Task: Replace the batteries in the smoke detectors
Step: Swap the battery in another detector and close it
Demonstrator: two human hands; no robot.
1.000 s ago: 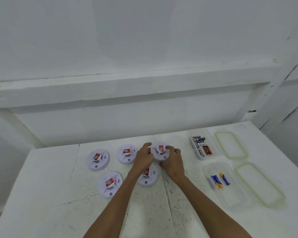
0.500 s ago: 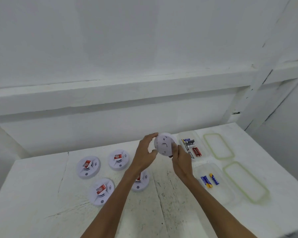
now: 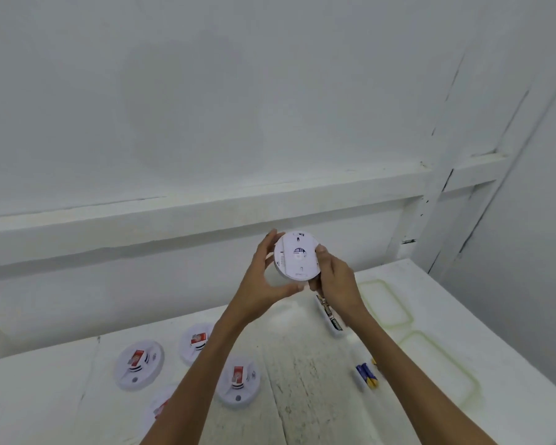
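A round white smoke detector (image 3: 297,255) is held up in the air above the table, its back side with a small label turned toward me. My left hand (image 3: 264,277) grips its left rim with curled fingers and the thumb underneath. My right hand (image 3: 333,279) grips its right rim. Several other white detectors with red stickers lie on the table: one at the left (image 3: 139,364), one behind my left forearm (image 3: 196,342), one in the middle (image 3: 238,380), and one partly hidden at the front left (image 3: 159,409). Blue and yellow batteries (image 3: 367,375) lie at the right.
A clear box with more batteries (image 3: 331,317) sits behind my right wrist, partly hidden. Two clear lids with greenish rims (image 3: 387,303) (image 3: 443,367) lie at the right of the white table (image 3: 302,396). A white wall with a ledge (image 3: 206,207) rises behind.
Both hands lifted one detector off the table, turned it over so its back faces me, and raised it higher. The view has tilted upward.
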